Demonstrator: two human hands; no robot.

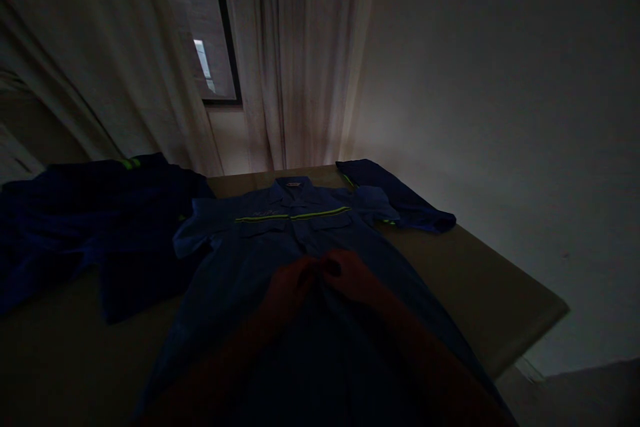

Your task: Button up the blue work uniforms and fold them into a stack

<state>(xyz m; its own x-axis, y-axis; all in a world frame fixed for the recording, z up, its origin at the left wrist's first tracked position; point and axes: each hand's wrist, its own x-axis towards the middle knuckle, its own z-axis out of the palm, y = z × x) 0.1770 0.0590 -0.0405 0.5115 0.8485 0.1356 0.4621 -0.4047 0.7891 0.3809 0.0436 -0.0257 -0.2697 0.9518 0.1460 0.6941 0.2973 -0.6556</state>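
Observation:
A blue short-sleeved work shirt (260,250) lies face up, its collar at the far end and a yellow-green stripe across the chest above two flap pockets. My left hand (293,277) and my right hand (345,270) meet at the shirt's front opening, below the pockets. Both hands are closed, with fingertips pinched together on the front edge of the cloth. Dim light hides whether a button sits between the fingers. The lower part of the shirt falls into shadow between my forearms.
A heap of dark blue clothing (90,227) lies on the left of the table (480,280). Another folded dark blue garment (400,197) rests at the far right, partly under the shirt's sleeve. Curtains (300,60) and a window (200,27) stand behind; a pale wall (500,93) is at the right.

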